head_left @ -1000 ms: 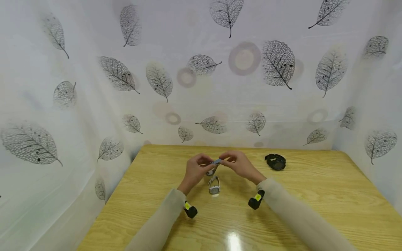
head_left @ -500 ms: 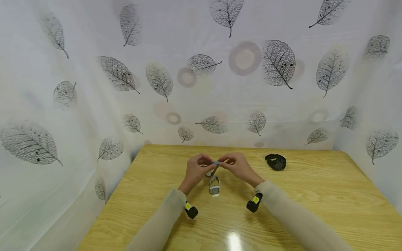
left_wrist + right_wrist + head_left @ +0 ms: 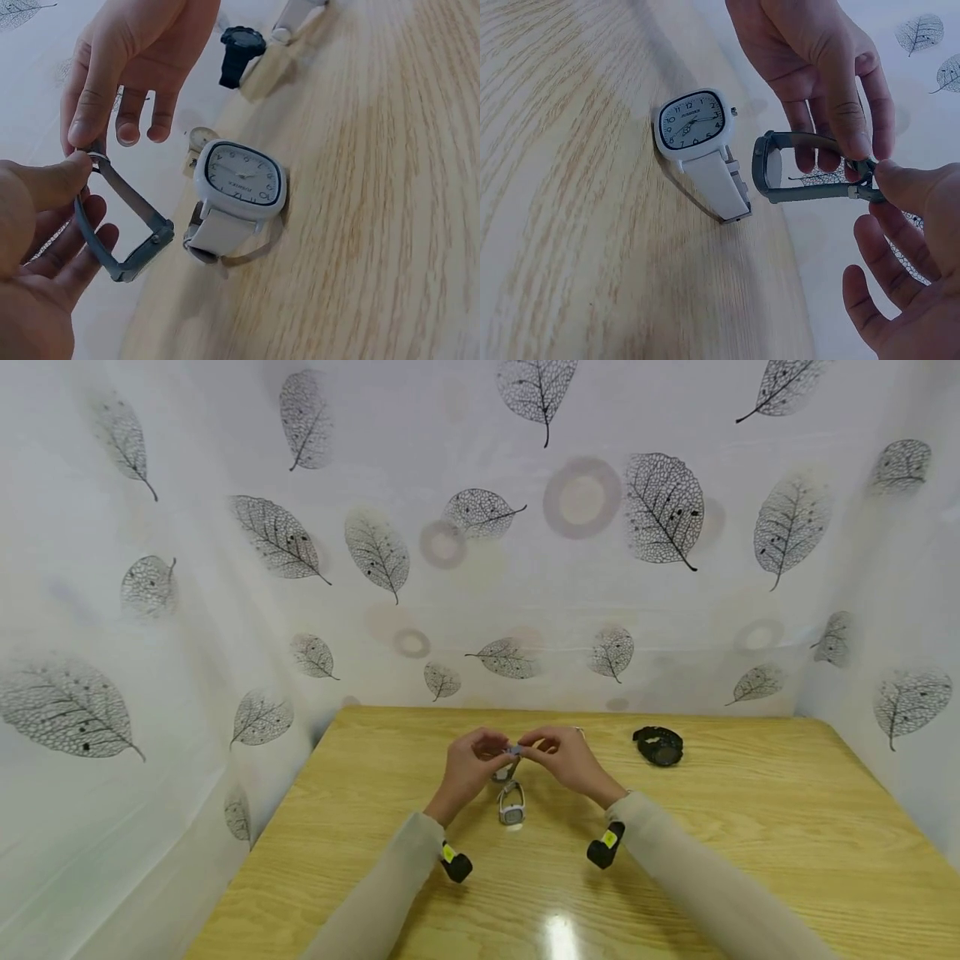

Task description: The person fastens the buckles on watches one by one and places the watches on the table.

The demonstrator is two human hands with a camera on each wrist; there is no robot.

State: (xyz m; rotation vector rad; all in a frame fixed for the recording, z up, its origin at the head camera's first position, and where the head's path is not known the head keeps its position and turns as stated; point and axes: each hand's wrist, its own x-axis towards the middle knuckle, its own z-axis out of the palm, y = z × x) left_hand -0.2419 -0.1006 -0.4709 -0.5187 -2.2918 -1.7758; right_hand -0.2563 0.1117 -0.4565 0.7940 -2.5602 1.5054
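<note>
A blue-grey wristwatch (image 3: 761, 166) hangs in the air as a closed loop, case downward, above the table in the head view. My left hand (image 3: 467, 772) pinches its strap near the buckle between thumb and finger. From the other side, my right hand (image 3: 570, 763) pinches the strap ends at the same spot, the two thumbs almost meeting. Fingertips cover much of the buckle. Just nearer to me than the held watch, a white square-faced wristwatch (image 3: 241, 178) lies on the table, its white strap (image 3: 718, 187) fastened in a loop.
A black wristwatch (image 3: 660, 747) lies on the wooden table (image 3: 750, 827) to the right of my hands. Beyond the white watch, the left wrist view shows a small round-dialled watch (image 3: 202, 137). A leaf-patterned curtain (image 3: 562, 610) encloses the table's back and sides.
My right hand has shifted slightly left, closer to the left hand, and less of the strap shows between them. The left hand stays nearly still; both keep their pinch.
</note>
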